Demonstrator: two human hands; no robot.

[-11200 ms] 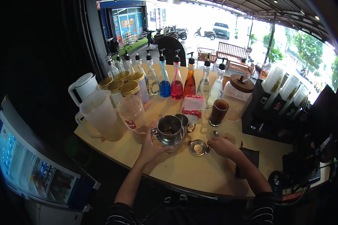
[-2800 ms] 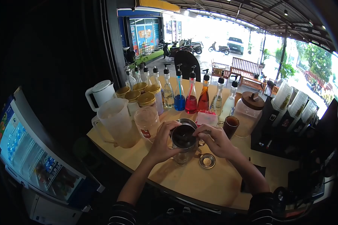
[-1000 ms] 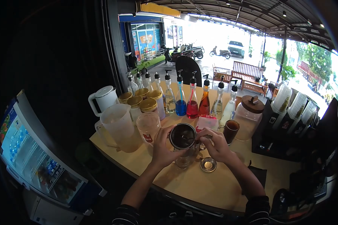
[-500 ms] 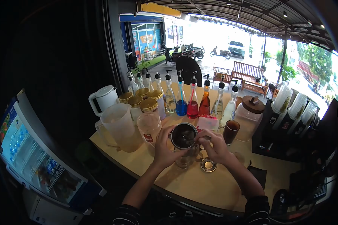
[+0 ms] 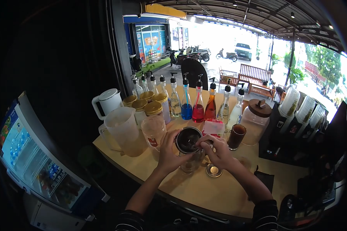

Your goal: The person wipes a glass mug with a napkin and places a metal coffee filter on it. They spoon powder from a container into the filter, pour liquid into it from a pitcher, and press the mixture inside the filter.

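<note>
A metal drip filter (image 5: pixel 188 139) with dark contents sits over a glass (image 5: pixel 189 166) near the middle of the counter. My left hand (image 5: pixel 170 154) is wrapped round the filter's left side. At its right rim, my right hand (image 5: pixel 218 149) pinches a thin metal utensil, probably a spoon, whose lower end reaches into the filter. A small round metal lid (image 5: pixel 214 169) lies on the counter just below my right hand. Behind that hand stands a glass mug of dark brown liquid (image 5: pixel 237 137). A pink and white packet (image 5: pixel 214 127) lies behind the filter.
Left on the counter (image 5: pixel 204 192) are a frosted pitcher (image 5: pixel 123 131), a white jug (image 5: pixel 108 102), a clear plastic jar (image 5: pixel 154 133) and several gold-lidded jars. Pump bottles line the back. A wooden-lidded jar (image 5: pixel 254 123) and a black cup holder (image 5: pixel 283 134) stand right.
Earlier my right hand was at the counter beside the lid; now it is at the filter's rim with the utensil. Over the last second it has shifted slightly, while my left hand keeps its hold.
</note>
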